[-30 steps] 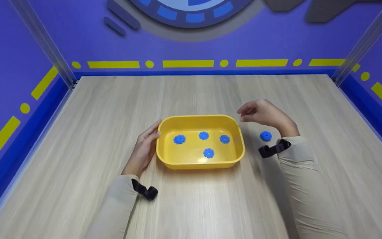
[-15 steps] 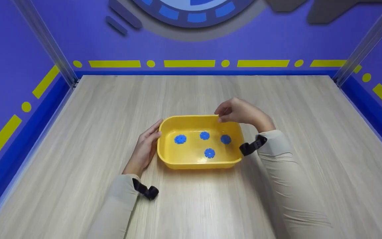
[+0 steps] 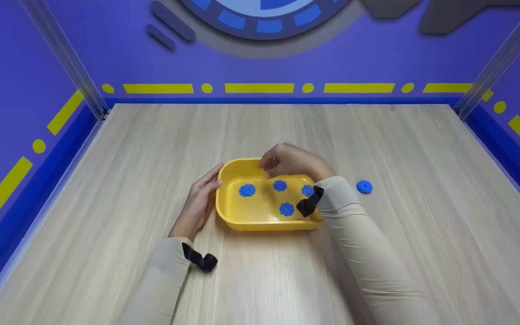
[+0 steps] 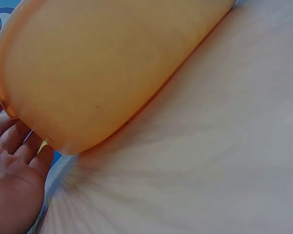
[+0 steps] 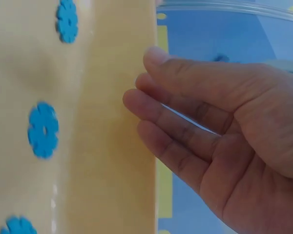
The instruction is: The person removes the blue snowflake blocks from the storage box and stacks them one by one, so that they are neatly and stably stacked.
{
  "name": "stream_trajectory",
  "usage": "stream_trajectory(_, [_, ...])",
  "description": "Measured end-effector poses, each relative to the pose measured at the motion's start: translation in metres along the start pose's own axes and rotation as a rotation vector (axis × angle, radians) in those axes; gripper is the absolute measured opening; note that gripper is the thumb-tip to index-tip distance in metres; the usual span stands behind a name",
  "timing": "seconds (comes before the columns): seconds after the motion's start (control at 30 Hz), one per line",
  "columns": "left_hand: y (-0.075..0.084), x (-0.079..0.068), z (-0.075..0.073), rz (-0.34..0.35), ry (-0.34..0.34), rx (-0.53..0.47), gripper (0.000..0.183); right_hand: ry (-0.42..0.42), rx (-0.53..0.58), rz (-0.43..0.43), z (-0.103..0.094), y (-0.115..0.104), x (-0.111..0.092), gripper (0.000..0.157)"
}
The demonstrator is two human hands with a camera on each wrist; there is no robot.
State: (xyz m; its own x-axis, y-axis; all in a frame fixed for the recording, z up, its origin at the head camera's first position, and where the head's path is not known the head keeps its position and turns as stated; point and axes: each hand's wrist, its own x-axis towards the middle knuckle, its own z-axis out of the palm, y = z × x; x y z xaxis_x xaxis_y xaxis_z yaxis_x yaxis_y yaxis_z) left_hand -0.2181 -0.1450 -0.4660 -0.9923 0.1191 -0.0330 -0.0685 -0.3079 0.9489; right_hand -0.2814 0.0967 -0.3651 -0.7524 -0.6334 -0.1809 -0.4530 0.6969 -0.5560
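Observation:
A yellow plastic tub [image 3: 264, 226] stands on the table in the head view. My left hand [image 3: 197, 198] holds its left end, thumb on the rim and fingers along the outer wall. In the left wrist view the fingertips [image 4: 31, 141] are partly hidden by the tub's corner. Several blue notched discs lie inside, including a left disc [image 3: 247, 190], a middle disc [image 3: 280, 185] and a front disc [image 3: 286, 209]. My right hand [image 3: 294, 161] hovers over the tub's far rim, fingers loosely bent, thumb apart, nothing between them.
Right of the tub, another blue disc [image 3: 364, 187] lies on the wooden table [image 3: 422, 225]. Purple-blue panels [image 3: 260, 67] with yellow markings enclose the table at the back and sides. My right forearm [image 3: 368, 253] overlaps the tub's right end.
My right hand has moved left from beside the tub to above its far side, baring the loose disc on the right. The left hand and tub stay in place.

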Motion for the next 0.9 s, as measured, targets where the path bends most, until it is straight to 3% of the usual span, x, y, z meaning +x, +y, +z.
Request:
stream_trajectory(0.17, [0.0, 0.001, 0.0, 0.002, -0.005, 0.005, 0.052, -0.053, -0.006, -0.033, 0.01, -0.006, 0.014, 0.032])
stream_trajectory(0.47, [0.0, 0.0, 0.001, -0.016, -0.005, 0.015, 0.051, -0.131, -0.062, 0.04, 0.031, -0.016, 0.029, 0.035])
stream_trajectory(0.7, [-0.001, -0.001, 0.001, -0.015, -0.028, -0.014, 0.05, -0.144, -0.159, 0.059, 0.043, -0.019, 0.035, 0.034])
stream_trajectory(0.9, [0.0, 0.0, 0.0, -0.014, -0.016, 0.001, 0.05, -0.115, -0.194, 0.001, 0.049, -0.022, 0.036, 0.029])
